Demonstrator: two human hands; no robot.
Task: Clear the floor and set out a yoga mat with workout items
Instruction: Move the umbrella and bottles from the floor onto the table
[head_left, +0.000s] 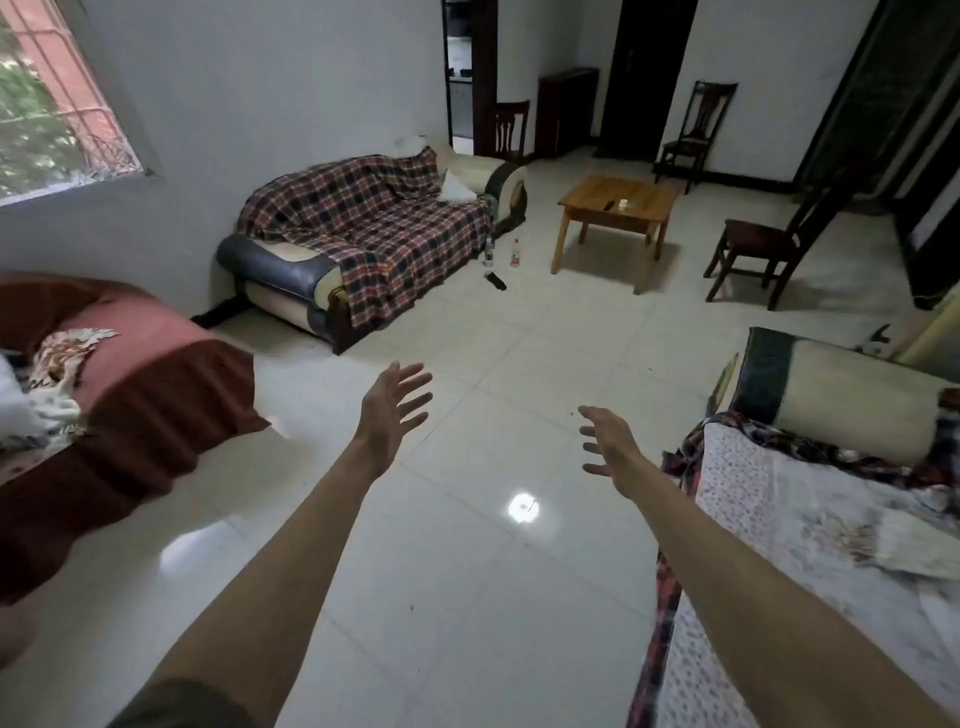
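Observation:
Both my arms reach out over a glossy white tiled floor (467, 545). My left hand (392, 410) is held up with its fingers spread and holds nothing. My right hand (605, 447) is also empty, its fingers apart and slightly curled. Far ahead on the floor, by the corner of the plaid-covered sofa (374, 228), stand two plastic bottles (515, 253) (488, 253), and a small dark object (495, 281) lies next to them. No yoga mat is in view.
A sofa under a red-brown cover (135, 395) is at the left. A sofa with a floral cloth (810, 509) is at the right. A low wooden table (615, 205) and several dark wooden chairs (763, 244) stand at the back, near dark doorways.

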